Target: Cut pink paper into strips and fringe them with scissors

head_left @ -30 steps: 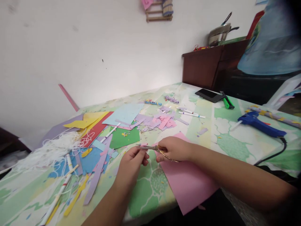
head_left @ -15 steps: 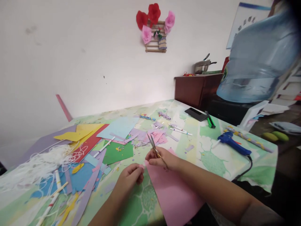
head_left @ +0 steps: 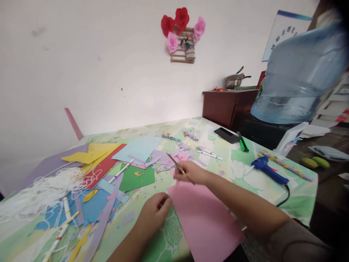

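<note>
My right hand (head_left: 188, 172) is closed around a pair of scissors (head_left: 177, 164), whose blades point up and to the left. A bit of pink paper shows below its fingertips; whether they hold it is unclear. Beneath that hand, a large pink sheet (head_left: 204, 218) lies on the table's near side. At the sheet's left edge is my left hand (head_left: 155, 209), its fingers curled in and the thumb tip close to the paper. What these fingers hold, if anything, is hidden. Beyond the scissors lie pink and lilac paper scraps (head_left: 166, 159).
Coloured sheets, such as a green one (head_left: 139, 178), and tangled white string (head_left: 40, 193) cover the left side. On the right are a blue glue gun (head_left: 268, 170), a green cutter (head_left: 243, 143), a black phone (head_left: 226, 135) and markers (head_left: 209, 155). Behind stands a water bottle (head_left: 294, 80).
My right hand has lifted slightly up and away from the sheet with the scissors. My left hand has shifted right to the sheet's edge; the small pink piece at its fingertips no longer shows.
</note>
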### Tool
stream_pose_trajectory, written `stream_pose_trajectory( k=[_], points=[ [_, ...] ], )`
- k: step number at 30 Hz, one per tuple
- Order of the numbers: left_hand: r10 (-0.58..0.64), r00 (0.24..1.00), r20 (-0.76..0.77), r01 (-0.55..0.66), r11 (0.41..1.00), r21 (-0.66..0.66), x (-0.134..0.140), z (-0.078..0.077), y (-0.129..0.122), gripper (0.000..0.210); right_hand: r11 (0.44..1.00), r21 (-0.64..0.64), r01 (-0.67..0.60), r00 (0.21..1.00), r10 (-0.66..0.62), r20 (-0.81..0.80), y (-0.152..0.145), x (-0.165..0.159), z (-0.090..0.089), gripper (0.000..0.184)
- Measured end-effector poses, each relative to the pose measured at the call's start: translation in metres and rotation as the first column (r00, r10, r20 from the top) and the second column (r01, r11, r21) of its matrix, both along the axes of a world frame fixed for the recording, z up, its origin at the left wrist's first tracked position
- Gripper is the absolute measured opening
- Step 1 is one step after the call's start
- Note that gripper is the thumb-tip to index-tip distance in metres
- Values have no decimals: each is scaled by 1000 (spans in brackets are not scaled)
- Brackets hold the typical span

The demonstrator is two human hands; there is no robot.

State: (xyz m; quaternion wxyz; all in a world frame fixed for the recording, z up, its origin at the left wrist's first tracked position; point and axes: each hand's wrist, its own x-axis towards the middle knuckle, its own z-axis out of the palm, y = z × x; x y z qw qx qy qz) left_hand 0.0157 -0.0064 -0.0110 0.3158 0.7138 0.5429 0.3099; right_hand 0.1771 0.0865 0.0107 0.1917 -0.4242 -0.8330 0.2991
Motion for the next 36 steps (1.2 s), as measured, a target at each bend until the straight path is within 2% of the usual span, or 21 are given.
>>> stream_pose_trajectory(
  k=[2, 4, 6, 8, 10, 13, 16, 18, 19, 20, 22, 23, 24, 25, 26, 27, 29, 30, 31, 34, 36],
  points=[
    [-54, 976, -210, 100, 971, 217, 3, -3, -3, 23, 991, 66, 119, 991, -123, 60, 27, 6, 9, 26],
    [-141, 920, -367, 262, 916, 304, 6, -7, -8, 30, 965, 140, 222, 964, -238, 114, 48, 14, 14, 25],
    [-227, 836, -499, 396, 879, 265, 10, -9, -13, 37, 929, 215, 300, 930, -336, 152, 56, 23, 14, 27],
    [-279, 767, -578, 451, 875, 176, 14, -9, -18, 39, 903, 258, 343, 903, -393, 177, 52, 35, 10, 28],
    [-277, 741, -611, 444, 886, 136, 17, -6, -20, 34, 906, 245, 346, 896, -396, 201, 38, 48, 5, 28],
    [-218, 732, -646, 415, 894, 169, 19, 1, -22, 29, 951, 118, 287, 922, -307, 235, 5, 68, -1, 34],
    [-88, 716, -693, 379, 882, 279, 16, 0, -32, 25, 974, 6, 228, 950, -224, 218, -37, 83, -6, 38],
    [1, 724, -690, 369, 845, 388, 12, -9, -50, 22, 976, -12, 216, 958, -209, 195, -68, 87, -11, 32],
    [16, 750, -661, 373, 815, 443, 11, -16, -62, 24, 966, 59, 251, 952, -257, 166, -83, 88, -15, 30],
    [15, 792, -610, 357, 799, 484, 11, -24, -75, 26, 925, 162, 344, 922, -365, 129, -98, 89, -21, 29],
    [10, 913, -408, 232, 811, 537, 14, -40, -101, 33, 795, 270, 543, 822, -569, 21, -127, 90, -35, 28],
    [25, 954, -299, 112, 896, 430, 18, -48, -111, 32, 739, 270, 617, 772, -635, -25, -140, 90, -43, 27],
    [51, 982, -180, -6, 970, 244, 22, -54, -118, 32, 701, 250, 668, 733, -678, -57, -152, 91, -52, 26],
    [98, 994, -56, -97, 995, 18, 27, -60, -122, 33, 677, 222, 702, 705, -705, -77, -163, 92, -61, 26],
    [177, 982, 65, -164, 972, -167, 33, -64, -122, 33, 662, 194, 724, 684, -724, -85, -174, 93, -70, 26],
    [250, 951, 183, -181, 928, -326, 38, -67, -121, 33, 656, 163, 737, 673, -735, -86, -183, 94, -77, 26],
    [411, 837, 362, -111, 775, -621, 48, -69, -115, 34, 668, 84, 739, 673, -734, -87, -198, 95, -89, 27],
    [463, 762, 452, -33, 725, -688, 53, -68, -111, 34, 678, 43, 734, 679, -728, -96, -203, 95, -92, 27],
    [494, 686, 534, 44, 704, -709, 57, -67, -109, 32, 688, 0, 726, 683, -721, -113, -208, 94, -95, 28],
    [489, 489, 722, 146, 770, -621, 64, -63, -107, 26, 708, -147, 690, 678, -705, -209, -215, 92, -98, 30],
    [482, 428, 764, 136, 802, -582, 64, -61, -109, 21, 736, -279, 616, 688, -676, -263, -218, 90, -102, 34]
  ],
)
